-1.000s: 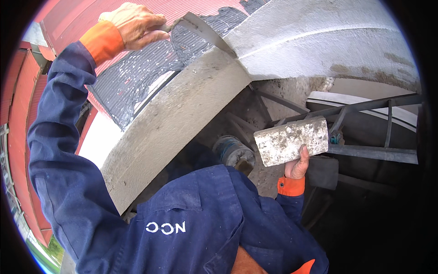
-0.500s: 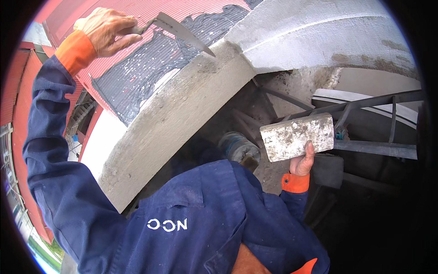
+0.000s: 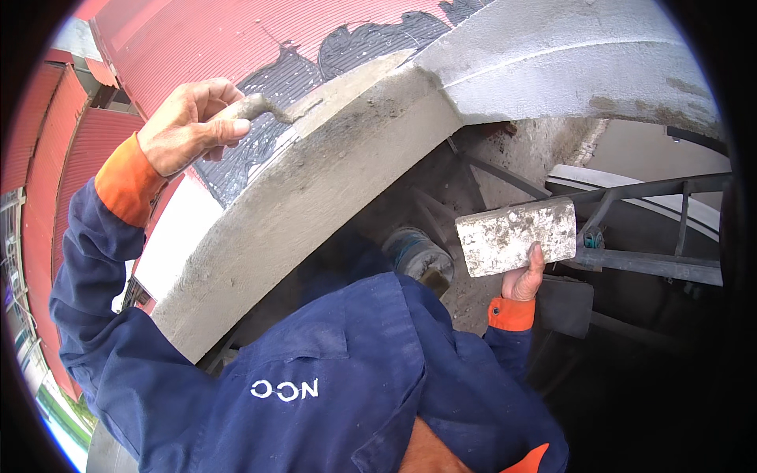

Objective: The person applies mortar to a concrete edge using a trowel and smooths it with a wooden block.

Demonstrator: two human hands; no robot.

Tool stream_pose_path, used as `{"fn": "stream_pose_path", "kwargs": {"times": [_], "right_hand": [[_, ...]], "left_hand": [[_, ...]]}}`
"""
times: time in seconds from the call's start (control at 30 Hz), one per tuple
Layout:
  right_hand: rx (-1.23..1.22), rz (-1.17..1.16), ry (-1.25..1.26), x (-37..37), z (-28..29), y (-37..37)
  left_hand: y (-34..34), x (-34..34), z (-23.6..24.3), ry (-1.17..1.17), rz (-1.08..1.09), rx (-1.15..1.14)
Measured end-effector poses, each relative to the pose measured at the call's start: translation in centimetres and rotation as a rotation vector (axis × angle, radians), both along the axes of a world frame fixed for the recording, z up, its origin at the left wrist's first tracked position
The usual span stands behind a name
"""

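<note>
My left hand grips the handle of a trowel over the outer top edge of a grey plastered ledge. The trowel's blade is seen nearly edge-on, close to the ledge's top; whether it touches I cannot tell. Lower right, my right hand holds a rectangular white board by its lower edge, with the thumb on its mortar-stained face. The ledge lies between the two hands, and darker, wet-looking mortar shows along its upper part.
A curved plastered wall meets the ledge at the upper right. Below stand a mortar-smeared bucket and a metal frame. Beyond the ledge lie a dark, mortar-spattered sheet and a red corrugated roof.
My left hand has come down and right with the trowel, whose blade has turned from broad view to nearly edge-on. The board in my right hand has barely shifted.
</note>
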State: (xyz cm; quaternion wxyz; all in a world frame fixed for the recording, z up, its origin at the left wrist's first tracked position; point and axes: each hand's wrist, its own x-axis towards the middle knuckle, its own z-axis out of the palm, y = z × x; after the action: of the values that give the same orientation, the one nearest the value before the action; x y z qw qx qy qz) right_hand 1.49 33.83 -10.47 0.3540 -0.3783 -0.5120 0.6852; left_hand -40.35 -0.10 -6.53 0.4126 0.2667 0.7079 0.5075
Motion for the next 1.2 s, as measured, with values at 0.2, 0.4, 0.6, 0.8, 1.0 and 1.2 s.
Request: {"fn": "stream_pose_path", "kwargs": {"times": [0.2,0.4,0.6,0.8,1.0,1.2], "right_hand": [[0.007,0.057,-0.054,0.8,-0.5,1.1],[-0.003,0.024,-0.028,0.4,-0.2,0.7],[-0.013,0.029,-0.033,0.4,0.0,0.7],[-0.018,0.019,-0.018,0.3,0.0,0.7],[-0.013,0.021,-0.011,0.1,0.0,0.6],[-0.001,0.017,-0.015,0.3,0.1,0.6]], "left_hand": [[1.3,2.3,2.1,-0.193,-0.023,-0.204],[2.0,1.7,1.2,-0.185,-0.129,-0.293],[2.1,1.9,0.8,-0.160,-0.158,-0.308],[2.3,1.9,0.1,-0.207,-0.151,-0.284],[3.0,2.1,0.4,-0.216,-0.134,-0.344],[1.8,1.5,-1.5,-0.121,-0.025,-0.215]]}}
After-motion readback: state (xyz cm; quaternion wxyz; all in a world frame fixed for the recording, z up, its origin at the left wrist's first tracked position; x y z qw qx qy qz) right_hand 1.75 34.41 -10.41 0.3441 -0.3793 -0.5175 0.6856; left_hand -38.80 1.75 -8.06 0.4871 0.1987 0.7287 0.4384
